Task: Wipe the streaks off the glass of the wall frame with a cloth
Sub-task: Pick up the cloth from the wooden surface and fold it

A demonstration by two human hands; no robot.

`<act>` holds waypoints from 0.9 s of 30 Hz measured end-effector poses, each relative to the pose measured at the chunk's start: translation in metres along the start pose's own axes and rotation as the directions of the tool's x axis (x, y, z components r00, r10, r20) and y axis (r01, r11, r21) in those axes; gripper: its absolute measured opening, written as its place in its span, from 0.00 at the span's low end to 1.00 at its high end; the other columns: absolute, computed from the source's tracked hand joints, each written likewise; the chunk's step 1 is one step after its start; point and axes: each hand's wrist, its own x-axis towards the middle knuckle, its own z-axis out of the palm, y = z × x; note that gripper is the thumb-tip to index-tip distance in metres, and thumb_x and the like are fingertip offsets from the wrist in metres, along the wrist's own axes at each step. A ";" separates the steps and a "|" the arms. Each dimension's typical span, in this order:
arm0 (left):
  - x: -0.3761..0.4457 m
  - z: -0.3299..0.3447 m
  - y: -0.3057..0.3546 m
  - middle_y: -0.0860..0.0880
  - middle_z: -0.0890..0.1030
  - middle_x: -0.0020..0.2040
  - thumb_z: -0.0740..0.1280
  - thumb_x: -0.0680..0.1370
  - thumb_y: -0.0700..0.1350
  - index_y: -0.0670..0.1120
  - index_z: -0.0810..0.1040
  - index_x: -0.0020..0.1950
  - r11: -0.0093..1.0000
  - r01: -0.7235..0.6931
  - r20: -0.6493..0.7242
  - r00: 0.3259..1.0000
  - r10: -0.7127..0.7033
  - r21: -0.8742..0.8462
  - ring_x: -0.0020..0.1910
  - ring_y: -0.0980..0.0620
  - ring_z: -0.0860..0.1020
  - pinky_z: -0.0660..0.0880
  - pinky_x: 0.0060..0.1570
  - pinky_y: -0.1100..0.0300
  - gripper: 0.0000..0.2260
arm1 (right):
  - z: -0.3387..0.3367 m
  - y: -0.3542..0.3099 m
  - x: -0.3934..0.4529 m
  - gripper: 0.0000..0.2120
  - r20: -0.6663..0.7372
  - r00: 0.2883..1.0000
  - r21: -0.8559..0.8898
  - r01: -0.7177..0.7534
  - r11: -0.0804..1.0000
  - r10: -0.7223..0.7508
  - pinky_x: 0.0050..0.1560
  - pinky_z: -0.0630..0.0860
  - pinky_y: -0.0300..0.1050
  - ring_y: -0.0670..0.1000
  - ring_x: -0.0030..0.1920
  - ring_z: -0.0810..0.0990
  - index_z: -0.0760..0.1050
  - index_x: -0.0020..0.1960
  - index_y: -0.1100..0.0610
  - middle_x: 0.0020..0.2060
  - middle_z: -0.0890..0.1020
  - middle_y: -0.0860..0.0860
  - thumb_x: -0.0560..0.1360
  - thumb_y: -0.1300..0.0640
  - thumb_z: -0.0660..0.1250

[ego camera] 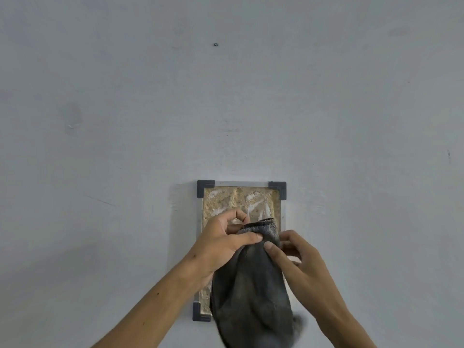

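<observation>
Head view: both hands pinch the plush grey cloth (251,285) by its top hem, left hand (221,244) and right hand (296,257) fingers closed, before the streaked rectangular metal-edged wall frame (241,199).

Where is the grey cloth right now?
In the head view, the cloth hangs low and centre, pinched at its top by the left hand and right hand, in front of the wall frame.

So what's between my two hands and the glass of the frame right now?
In the head view, the dark cloth, pinched by left hand and right hand, hangs before the streaked glass.
</observation>
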 end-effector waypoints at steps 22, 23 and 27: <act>-0.019 0.015 -0.001 0.66 0.80 0.61 0.72 0.79 0.47 0.56 0.86 0.59 0.919 -0.241 0.154 0.967 0.201 0.313 0.61 0.68 0.77 0.73 0.67 0.64 0.09 | 0.015 -0.013 0.010 0.08 -0.227 0.974 0.373 0.077 0.925 0.010 0.49 0.82 0.50 0.56 0.47 0.87 0.86 0.47 0.54 0.41 0.88 0.54 0.81 0.55 0.69; -0.020 0.013 -0.001 0.67 0.78 0.63 0.72 0.79 0.48 0.55 0.86 0.59 0.927 -0.217 0.223 0.963 0.151 0.307 0.62 0.69 0.76 0.72 0.67 0.63 0.09 | 0.012 -0.010 0.013 0.08 -0.250 0.968 0.390 0.070 0.918 0.033 0.48 0.82 0.52 0.58 0.46 0.87 0.86 0.46 0.55 0.41 0.88 0.55 0.81 0.57 0.69; -0.022 0.001 0.002 0.53 0.86 0.57 0.71 0.80 0.45 0.44 0.86 0.58 0.975 -0.041 0.403 0.914 -0.053 0.220 0.53 0.57 0.84 0.80 0.51 0.65 0.10 | 0.006 -0.005 0.022 0.08 -0.275 0.958 0.440 0.051 0.896 0.081 0.47 0.81 0.52 0.56 0.44 0.85 0.86 0.47 0.55 0.41 0.88 0.56 0.81 0.58 0.69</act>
